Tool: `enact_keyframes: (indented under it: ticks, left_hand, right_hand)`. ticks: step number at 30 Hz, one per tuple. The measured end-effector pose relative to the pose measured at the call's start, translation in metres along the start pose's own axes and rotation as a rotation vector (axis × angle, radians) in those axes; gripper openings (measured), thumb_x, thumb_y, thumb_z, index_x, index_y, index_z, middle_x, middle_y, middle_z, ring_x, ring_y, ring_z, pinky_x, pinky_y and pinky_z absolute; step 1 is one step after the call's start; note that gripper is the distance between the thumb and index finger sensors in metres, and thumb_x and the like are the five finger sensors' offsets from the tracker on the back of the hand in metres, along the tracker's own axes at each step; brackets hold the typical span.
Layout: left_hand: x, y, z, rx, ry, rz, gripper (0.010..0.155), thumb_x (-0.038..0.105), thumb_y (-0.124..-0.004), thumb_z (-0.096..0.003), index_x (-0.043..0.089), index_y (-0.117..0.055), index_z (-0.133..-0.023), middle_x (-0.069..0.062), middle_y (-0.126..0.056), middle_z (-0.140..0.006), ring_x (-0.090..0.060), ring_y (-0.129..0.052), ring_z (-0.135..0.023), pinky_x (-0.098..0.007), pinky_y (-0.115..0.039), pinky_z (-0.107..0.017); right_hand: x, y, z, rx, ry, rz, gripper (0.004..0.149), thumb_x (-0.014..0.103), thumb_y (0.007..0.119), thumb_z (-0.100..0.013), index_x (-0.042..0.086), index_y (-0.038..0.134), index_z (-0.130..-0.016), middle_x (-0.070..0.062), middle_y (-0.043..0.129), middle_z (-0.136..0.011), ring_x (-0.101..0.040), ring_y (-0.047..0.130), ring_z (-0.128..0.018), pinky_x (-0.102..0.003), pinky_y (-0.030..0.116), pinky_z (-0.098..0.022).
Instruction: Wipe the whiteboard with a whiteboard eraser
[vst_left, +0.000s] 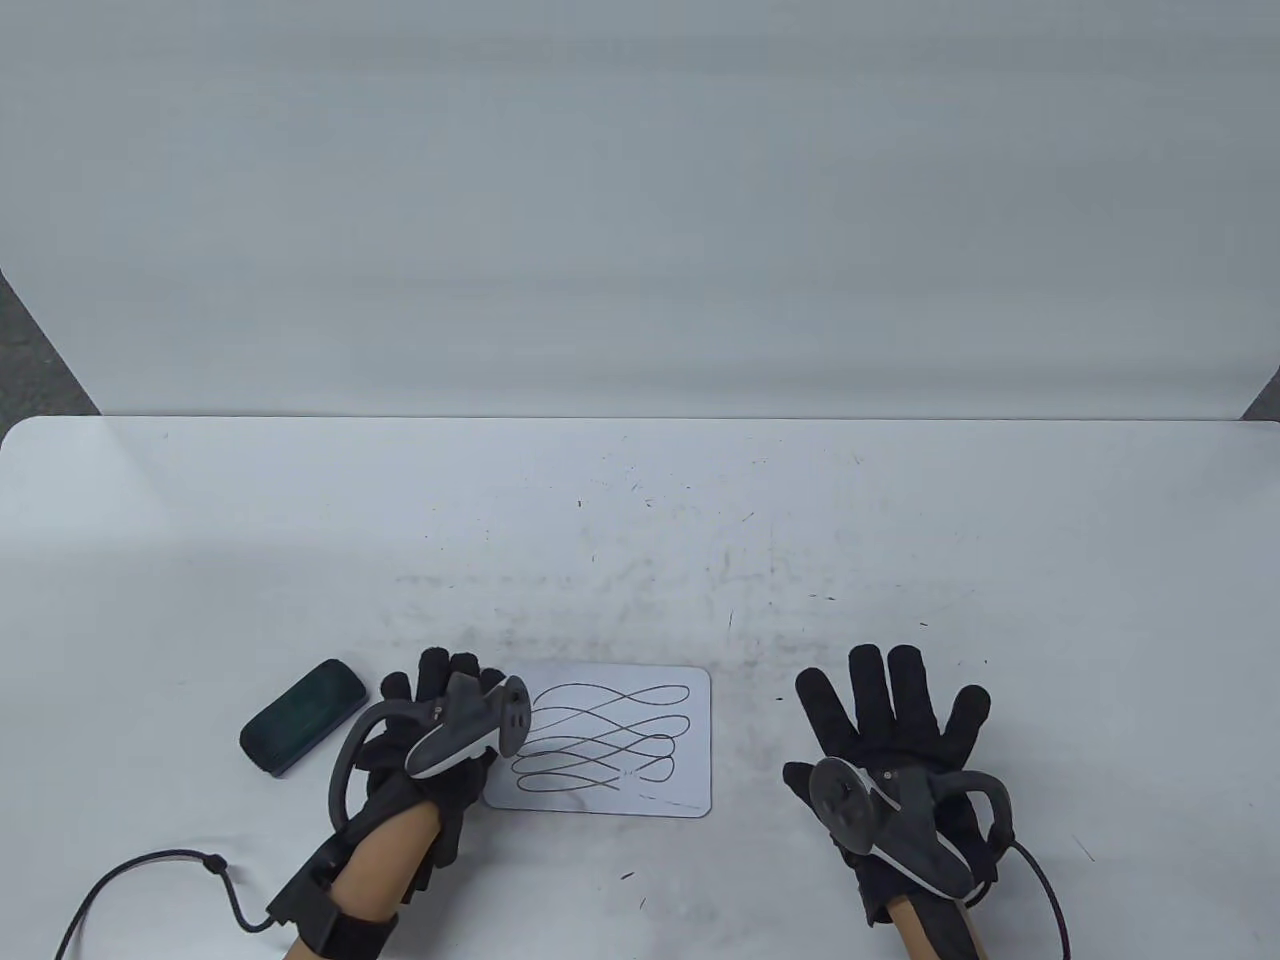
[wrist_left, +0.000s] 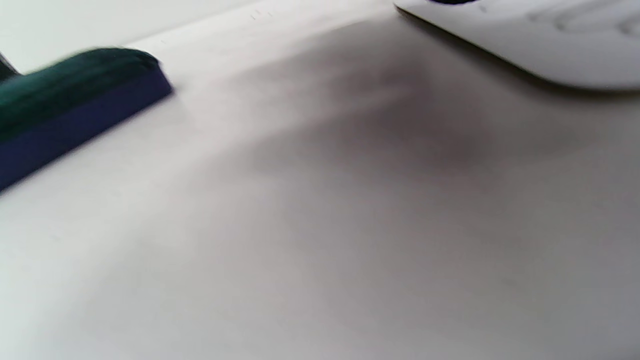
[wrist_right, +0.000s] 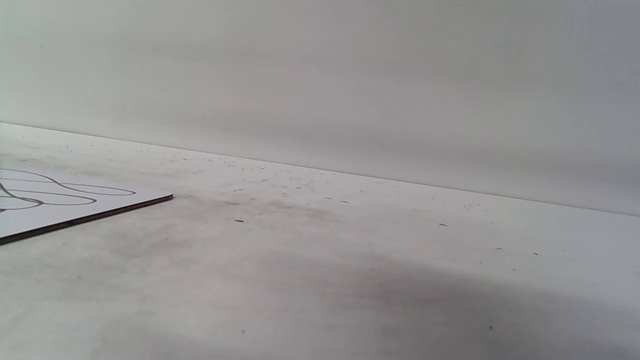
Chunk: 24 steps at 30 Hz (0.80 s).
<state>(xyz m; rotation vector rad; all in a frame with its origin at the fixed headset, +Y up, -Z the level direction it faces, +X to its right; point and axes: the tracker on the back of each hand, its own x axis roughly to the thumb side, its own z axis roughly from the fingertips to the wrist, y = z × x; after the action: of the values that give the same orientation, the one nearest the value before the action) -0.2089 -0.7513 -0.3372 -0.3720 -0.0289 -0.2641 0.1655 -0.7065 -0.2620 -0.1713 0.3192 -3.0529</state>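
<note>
A small whiteboard with looping black lines lies flat near the table's front edge. It also shows in the left wrist view and the right wrist view. A dark green eraser with a blue base lies to the board's left. My left hand sits between the eraser and the board, at the board's left edge, and holds nothing. My right hand lies flat on the table to the right of the board, fingers spread, empty.
The white table carries grey smudges and dark specks behind the board. A white backdrop rises at the far edge. Glove cables trail off at the front left and front right.
</note>
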Motion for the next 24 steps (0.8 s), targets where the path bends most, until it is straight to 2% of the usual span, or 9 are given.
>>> enact_keyframes:
  ticks: [2,5,9,12,15,18,22,24]
  left_hand:
    - [-0.028,0.009,0.006,0.083,0.039,0.047,0.070,0.042,-0.056,-0.0478,0.039,-0.023,-0.109,0.001,-0.017,-0.121,-0.032,-0.011,-0.114,-0.065,-0.026,-0.080]
    - [-0.064,0.012,0.014,0.135,0.096,0.116,0.070,0.043,-0.059,-0.0475,0.039,-0.027,-0.110,0.000,-0.022,-0.122,-0.033,-0.016,-0.115,-0.066,-0.029,-0.080]
    - [-0.114,-0.008,0.021,0.190,0.177,0.288,0.074,0.050,-0.066,-0.0445,0.039,-0.036,-0.111,-0.001,-0.032,-0.124,-0.035,-0.025,-0.117,-0.068,-0.033,-0.080]
    - [-0.139,-0.032,0.019,0.136,0.226,0.393,0.083,0.054,-0.070,-0.0413,0.032,-0.035,-0.113,-0.007,-0.035,-0.124,-0.040,-0.029,-0.117,-0.069,-0.036,-0.078]
    - [-0.157,-0.049,0.014,0.096,0.282,0.433,0.085,0.056,-0.072,-0.0394,0.029,-0.038,-0.112,-0.008,-0.040,-0.123,-0.041,-0.036,-0.116,-0.069,-0.040,-0.078]
    - [-0.174,-0.059,0.014,0.034,0.315,0.464,0.093,0.061,-0.074,-0.0361,0.026,-0.033,-0.112,-0.010,-0.036,-0.122,-0.042,-0.034,-0.116,-0.070,-0.039,-0.078]
    - [-0.186,-0.078,0.010,-0.130,0.322,0.501,0.101,0.061,-0.078,-0.0351,0.023,-0.023,-0.111,-0.011,-0.027,-0.121,-0.044,-0.026,-0.115,-0.070,-0.036,-0.078]
    - [-0.191,-0.086,0.006,-0.194,0.323,0.513,0.104,0.062,-0.077,-0.0348,0.024,-0.014,-0.109,-0.008,-0.017,-0.120,-0.042,-0.018,-0.114,-0.070,-0.033,-0.078]
  right_hand:
    - [-0.001,0.001,0.000,-0.001,0.001,-0.026,0.077,0.069,0.054,-0.035,0.042,0.022,-0.100,-0.009,0.027,-0.117,-0.042,0.017,-0.105,-0.081,0.011,-0.059]
    - [-0.001,0.002,0.000,0.015,-0.002,-0.016,0.078,0.069,0.054,-0.035,0.042,0.021,-0.100,-0.009,0.027,-0.117,-0.042,0.017,-0.105,-0.081,0.011,-0.059]
    - [0.000,0.000,0.000,-0.003,-0.013,-0.003,0.078,0.069,0.054,-0.035,0.042,0.021,-0.100,-0.009,0.028,-0.117,-0.042,0.017,-0.105,-0.081,0.011,-0.059]
    - [0.002,0.003,0.000,0.008,-0.011,-0.018,0.078,0.069,0.054,-0.035,0.042,0.022,-0.100,-0.009,0.028,-0.117,-0.042,0.017,-0.105,-0.081,0.011,-0.059]
    - [0.004,0.006,0.000,0.031,-0.013,-0.001,0.078,0.069,0.054,-0.035,0.042,0.021,-0.100,-0.009,0.027,-0.117,-0.042,0.017,-0.105,-0.081,0.011,-0.059]
    - [0.004,0.006,0.000,0.035,-0.014,0.001,0.078,0.069,0.053,-0.035,0.042,0.021,-0.100,-0.009,0.027,-0.117,-0.042,0.017,-0.105,-0.081,0.011,-0.059]
    - [0.004,0.005,0.001,0.028,-0.008,-0.009,0.078,0.069,0.053,-0.035,0.042,0.021,-0.100,-0.009,0.028,-0.117,-0.042,0.017,-0.105,-0.081,0.011,-0.059]
    - [0.003,0.007,0.001,0.041,-0.001,-0.027,0.078,0.069,0.054,-0.035,0.042,0.021,-0.100,-0.010,0.028,-0.117,-0.042,0.017,-0.105,-0.081,0.011,-0.059]
